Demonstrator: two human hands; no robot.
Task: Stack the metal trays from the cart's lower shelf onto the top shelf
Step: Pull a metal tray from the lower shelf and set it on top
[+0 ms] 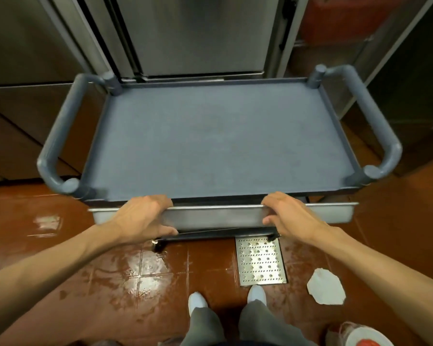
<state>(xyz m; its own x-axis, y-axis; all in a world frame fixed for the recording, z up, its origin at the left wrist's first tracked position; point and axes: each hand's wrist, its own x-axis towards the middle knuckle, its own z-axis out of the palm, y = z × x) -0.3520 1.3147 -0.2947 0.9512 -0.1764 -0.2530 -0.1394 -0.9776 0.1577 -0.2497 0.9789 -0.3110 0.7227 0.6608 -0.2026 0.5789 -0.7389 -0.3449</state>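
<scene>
A grey-blue plastic cart stands in front of me, its bare top shelf (218, 141) seen from above. A wide metal tray (215, 217) sticks out toward me from under the top shelf's near edge, level and partly hidden beneath it. My left hand (143, 216) grips the tray's near rim left of centre, fingers over the lip and thumb under. My right hand (288, 213) grips the same rim right of centre. The lower shelf's dark near edge (210, 233) shows just below the tray; the rest of that shelf is hidden.
Tubular cart handles rise at the left (60, 136) and right (375, 121) ends. Stainless steel cabinets (198, 33) stand behind the cart. The red tile floor is wet, with a perforated metal drain cover (260, 260), a white scrap (326, 287) and a bucket (363, 335) near my feet.
</scene>
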